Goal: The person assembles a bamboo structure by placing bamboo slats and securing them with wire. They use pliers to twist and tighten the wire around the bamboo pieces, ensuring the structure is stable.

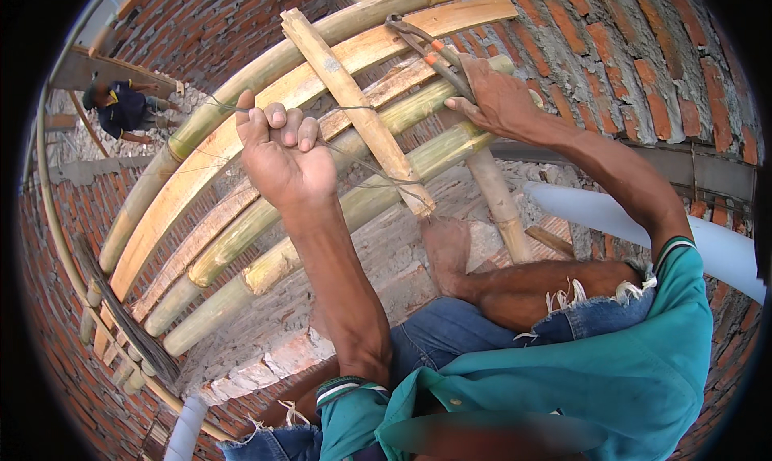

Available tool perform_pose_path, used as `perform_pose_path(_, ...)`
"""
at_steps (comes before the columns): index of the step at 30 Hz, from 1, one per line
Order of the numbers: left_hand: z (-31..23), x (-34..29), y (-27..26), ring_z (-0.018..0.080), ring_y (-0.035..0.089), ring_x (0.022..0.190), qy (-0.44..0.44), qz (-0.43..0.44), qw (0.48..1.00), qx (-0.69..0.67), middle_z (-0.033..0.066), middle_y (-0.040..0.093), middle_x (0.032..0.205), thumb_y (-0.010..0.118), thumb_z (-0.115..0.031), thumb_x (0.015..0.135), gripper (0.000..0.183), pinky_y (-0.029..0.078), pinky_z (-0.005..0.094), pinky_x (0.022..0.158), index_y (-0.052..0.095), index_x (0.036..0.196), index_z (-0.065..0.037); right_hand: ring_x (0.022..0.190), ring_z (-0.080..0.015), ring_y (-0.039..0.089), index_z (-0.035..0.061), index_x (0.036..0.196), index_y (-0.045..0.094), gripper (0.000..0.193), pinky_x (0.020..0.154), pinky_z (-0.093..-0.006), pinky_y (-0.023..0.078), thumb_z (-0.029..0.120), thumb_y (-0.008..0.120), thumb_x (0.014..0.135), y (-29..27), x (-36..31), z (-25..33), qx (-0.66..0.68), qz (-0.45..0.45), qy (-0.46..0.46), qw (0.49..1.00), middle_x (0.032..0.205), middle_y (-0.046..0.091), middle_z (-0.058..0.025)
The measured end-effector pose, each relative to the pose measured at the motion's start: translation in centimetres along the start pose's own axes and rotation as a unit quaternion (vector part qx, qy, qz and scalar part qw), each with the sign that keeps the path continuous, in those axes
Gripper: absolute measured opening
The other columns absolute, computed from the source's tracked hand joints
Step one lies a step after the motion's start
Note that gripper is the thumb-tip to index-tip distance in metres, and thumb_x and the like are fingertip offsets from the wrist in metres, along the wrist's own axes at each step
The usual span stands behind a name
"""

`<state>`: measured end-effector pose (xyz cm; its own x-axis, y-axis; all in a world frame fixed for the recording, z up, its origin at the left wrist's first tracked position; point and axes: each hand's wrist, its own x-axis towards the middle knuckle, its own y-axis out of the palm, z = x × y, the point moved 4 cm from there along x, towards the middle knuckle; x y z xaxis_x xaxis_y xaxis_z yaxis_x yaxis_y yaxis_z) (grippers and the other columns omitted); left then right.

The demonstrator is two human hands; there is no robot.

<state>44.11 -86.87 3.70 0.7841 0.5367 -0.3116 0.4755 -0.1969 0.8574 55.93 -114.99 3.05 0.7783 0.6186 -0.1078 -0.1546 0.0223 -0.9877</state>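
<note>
My left hand (288, 159) is raised with the palm turned up and its fingers curled around thin dark tie wire (374, 165). Strands of wire stick out on both sides of the fist; some reach a short split-bamboo crosspiece (347, 93). That crosspiece lies slantwise over several long bamboo poles (418, 117) and flat wooden strips (354, 61). On the right, my right hand (500, 99) grips the handles of metal pincers (414, 33) with orange bands. The pincers' jaws rest by the upper strip, beyond the crosspiece; part of the handles is hidden under my palm.
Brick walls (643, 67) surround me. Lower down at the left, a person (125, 111) in dark clothes stands near rubble. A pale pipe (635, 220) runs behind my right arm. My bent legs are beside a brick ledge (281, 356); an upright bamboo post (497, 203) stands beneath the poles.
</note>
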Motion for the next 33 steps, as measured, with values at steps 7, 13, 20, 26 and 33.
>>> perform_pose_path(7,1.3,-0.4,-0.3,0.0101,0.043,0.064,-0.011,0.008,1.0,0.006,0.0012,0.051,0.081,0.04,-0.015,0.112,0.021,0.037,0.0256,0.054,0.053,0.128,-0.013,0.079,-0.0403,0.072,-0.0069,0.136,0.051,0.084,0.064,-0.0565,0.058,0.066,0.056,0.097,-2.0,0.7,-0.3,0.028,0.075,0.01,0.997,0.093,0.07,-0.0258)
perform_pose_path(13,1.9,0.1,-0.4,0.013,0.054,0.073,-0.004,0.024,1.0,-0.003,0.0052,0.062,0.089,0.046,-0.013,0.11,0.019,0.045,0.0304,0.065,0.053,0.127,-0.014,0.088,-0.0338,0.073,-0.002,0.13,0.062,0.068,0.067,-0.0488,0.058,0.059,0.06,0.099,-3.0,1.0,2.8,-0.12,0.006,-0.032,0.992,0.093,0.07,-0.025)
perform_pose_path(20,2.1,0.4,0.0,0.0134,0.056,0.074,0.002,0.04,0.996,-0.078,0.0081,0.065,0.09,0.047,-0.014,0.11,0.016,0.047,0.0324,0.066,0.052,0.126,-0.014,0.078,-0.0207,0.066,0.0028,0.127,0.066,0.046,0.074,-0.0382,0.053,0.043,0.05,0.11,-3.7,-0.9,10.4,0.519,0.292,-0.011,0.803,0.084,0.067,-0.0106)
perform_pose_path(26,-2.0,0.6,1.4,0.0171,0.065,0.095,0.103,0.097,0.98,0.14,0.0157,0.07,0.108,0.052,-0.017,0.109,0.024,0.054,0.0353,0.083,0.053,0.131,-0.006,0.066,-0.0129,0.055,0.0022,0.114,0.067,0.04,0.068,-0.0326,0.048,0.037,0.046,0.111,-1.9,0.8,10.7,0.501,0.117,-0.051,0.856,0.068,0.058,-0.0031)
perform_pose_path(33,-10.1,-2.6,0.6,0.013,0.067,0.069,0.2,-0.066,0.807,0.552,0.0121,0.073,0.084,0.062,-0.033,0.106,0.035,0.053,0.0249,0.064,0.066,0.111,0.002,0.062,-0.0233,0.064,0.0024,0.126,0.064,0.041,0.064,-0.0446,0.053,0.036,0.046,0.11,1.6,5.9,5.3,0.18,0.052,0.06,0.98,0.07,0.067,-0.0102)
